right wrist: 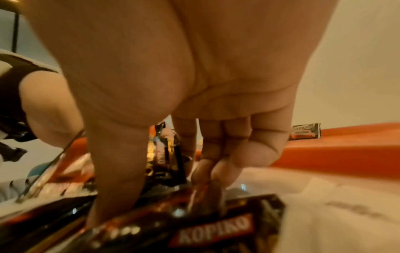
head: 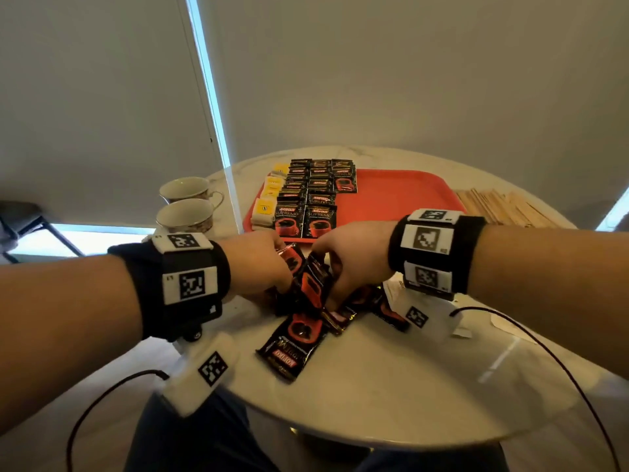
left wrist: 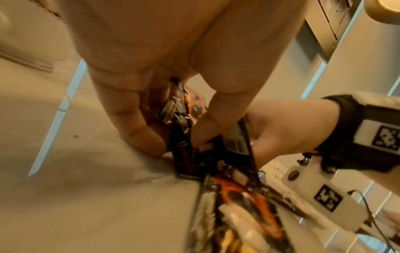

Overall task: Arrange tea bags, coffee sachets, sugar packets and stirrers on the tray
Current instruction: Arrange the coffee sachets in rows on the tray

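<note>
A red tray (head: 391,195) at the back of the round table carries rows of black coffee sachets (head: 313,195) and, at its left edge, yellow tea bags (head: 269,195). In front of it lies a loose pile of coffee sachets (head: 296,342). My left hand (head: 262,264) grips a small upright bunch of sachets (left wrist: 184,109) between thumb and curled fingers. My right hand (head: 347,260) meets it over the pile and pinches a sachet (head: 313,284); its thumb and fingers press down among the sachets (right wrist: 216,229). The fingertips are partly hidden.
Wooden stirrers (head: 503,206) lie in a flat heap right of the tray. Two teacups (head: 185,202) stand at the left table edge. White paper packets (head: 398,291) lie under my right wrist. Cables trail from both wrists. The tray's right half is bare.
</note>
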The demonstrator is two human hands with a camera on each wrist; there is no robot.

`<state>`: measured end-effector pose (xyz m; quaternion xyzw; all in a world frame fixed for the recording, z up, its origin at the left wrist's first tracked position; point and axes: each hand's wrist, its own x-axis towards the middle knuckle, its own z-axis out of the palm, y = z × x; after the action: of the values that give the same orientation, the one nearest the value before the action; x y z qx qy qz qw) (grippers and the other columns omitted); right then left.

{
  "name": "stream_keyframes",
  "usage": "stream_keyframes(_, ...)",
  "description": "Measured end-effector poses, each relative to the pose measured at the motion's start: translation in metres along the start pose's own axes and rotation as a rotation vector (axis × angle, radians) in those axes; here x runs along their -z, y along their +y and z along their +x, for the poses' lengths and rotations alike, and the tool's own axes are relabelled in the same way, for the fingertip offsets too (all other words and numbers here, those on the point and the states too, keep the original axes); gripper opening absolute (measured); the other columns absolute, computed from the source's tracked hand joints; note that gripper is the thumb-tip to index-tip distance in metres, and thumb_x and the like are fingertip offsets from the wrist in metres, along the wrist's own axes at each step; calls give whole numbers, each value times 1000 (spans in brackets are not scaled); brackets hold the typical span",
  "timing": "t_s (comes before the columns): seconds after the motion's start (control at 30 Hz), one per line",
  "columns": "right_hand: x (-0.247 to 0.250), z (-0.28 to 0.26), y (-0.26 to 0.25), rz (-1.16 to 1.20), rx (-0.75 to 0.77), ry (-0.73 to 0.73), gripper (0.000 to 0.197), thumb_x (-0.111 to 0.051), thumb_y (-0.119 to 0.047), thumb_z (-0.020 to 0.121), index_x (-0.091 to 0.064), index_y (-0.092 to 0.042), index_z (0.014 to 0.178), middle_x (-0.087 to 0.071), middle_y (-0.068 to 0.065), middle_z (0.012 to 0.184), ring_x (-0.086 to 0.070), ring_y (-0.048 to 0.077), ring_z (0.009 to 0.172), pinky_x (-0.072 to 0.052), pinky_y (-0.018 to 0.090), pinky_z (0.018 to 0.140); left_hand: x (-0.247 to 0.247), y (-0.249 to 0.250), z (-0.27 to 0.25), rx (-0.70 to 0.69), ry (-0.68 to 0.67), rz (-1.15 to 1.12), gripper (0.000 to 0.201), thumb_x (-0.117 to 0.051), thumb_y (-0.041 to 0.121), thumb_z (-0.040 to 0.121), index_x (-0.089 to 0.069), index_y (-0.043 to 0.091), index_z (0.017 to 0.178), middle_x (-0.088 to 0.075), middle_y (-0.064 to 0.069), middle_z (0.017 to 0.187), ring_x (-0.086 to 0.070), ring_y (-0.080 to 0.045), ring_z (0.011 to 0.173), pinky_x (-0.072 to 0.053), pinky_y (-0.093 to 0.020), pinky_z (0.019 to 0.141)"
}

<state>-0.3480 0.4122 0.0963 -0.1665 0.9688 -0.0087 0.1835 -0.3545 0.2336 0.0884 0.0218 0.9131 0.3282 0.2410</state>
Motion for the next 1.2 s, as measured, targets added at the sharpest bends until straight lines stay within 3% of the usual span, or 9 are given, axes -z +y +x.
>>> stream_keyframes(0.1, 0, 9, -4, 14, -26, 7, 62, -84, -57, 73, -62, -30, 125, -67, -11, 103, -62, 9, 90, -46, 23, 66, 5, 0, -2, 41, -9, -200, 29, -59, 0, 92, -63, 12, 118, -69, -18, 113, -70, -35, 100, -63, -46, 81)
stream_keyframes(0.2, 2, 12, -7, -24, -22, 21, 63, -81, -61, 74, -62, -28, 124, -67, -9, 105, -63, 13, 94, -51, 27, 72, 8, -1, -4, 52, -3, -375, 34, -59, 31, 96, -60, 18, 127, -74, -15, 110, -71, -34, 96, -60, -42, 67)
stream_keyframes(0.3, 7, 8, -4, -30, -19, 19, 62, -79, -64, 74, -62, -28, 122, -65, -11, 99, -62, 12, 90, -54, 31, 76, 7, 0, -3, 34, -68, -243, 53, -80, 59, 81, -61, 33, 123, -70, -4, 114, -67, -31, 109, -61, -48, 83)
stream_keyframes(0.43, 11, -8, 9, 11, -17, -74, 85, -86, -56, 69, -47, -36, 142, -62, -15, 115, -59, 7, 99, -50, 28, 83, 0, 1, 1, -21, -58, 24, 74, -94, 19, 71, -55, 29, 133, -64, -4, 117, -68, -27, 105, -63, -48, 89)
stream_keyframes(0.57, 7, -27, 25, -89, -49, -204, 84, -91, -45, 68, -45, -45, 139, -57, -15, 122, -60, 12, 106, -56, 33, 87, 8, -3, 4, -27, -59, -103, 71, -85, -3, 76, -58, 31, 132, -67, -6, 119, -68, -30, 107, -63, -49, 89)
stream_keyframes(0.67, 4, -33, 29, -156, -75, -207, 76, -90, -41, 70, -48, -43, 134, -56, -14, 116, -58, 12, 102, -52, 29, 77, 17, -6, 1, -6, -57, -225, 67, -76, -14, 79, -58, 31, 127, -67, -10, 123, -66, -33, 112, -59, -52, 95)
stream_keyframes(0.9, 7, -19, 25, -68, -107, -106, 48, -88, -38, 73, -57, -35, 110, -62, -11, 103, -57, 12, 92, -51, 30, 77, 42, -6, -17, -61, -67, -436, 61, -59, -25, 81, -67, 19, 121, -74, -15, 118, -68, -37, 113, -56, -56, 96)
stream_keyframes(1.07, 12, -3, 24, 42, -128, 7, 38, -84, -32, 76, -58, -39, 104, -67, -7, 103, -64, 15, 92, -57, 36, 81, 40, -13, -30, -18, -282, -222, 57, -62, -22, 81, -69, 17, 122, -76, -12, 118, -68, -37, 117, -54, -57, 102)
stream_keyframes(1.2, 25, -4, 27, 97, -130, -9, 26, -73, -25, 89, -65, -34, 112, -71, -4, 105, -67, 15, 95, -55, 33, 84, 23, -22, -30, 36, -355, -39, 52, -69, -18, 81, -67, 15, 121, -77, -14, 113, -72, -35, 111, -62, -46, 90)
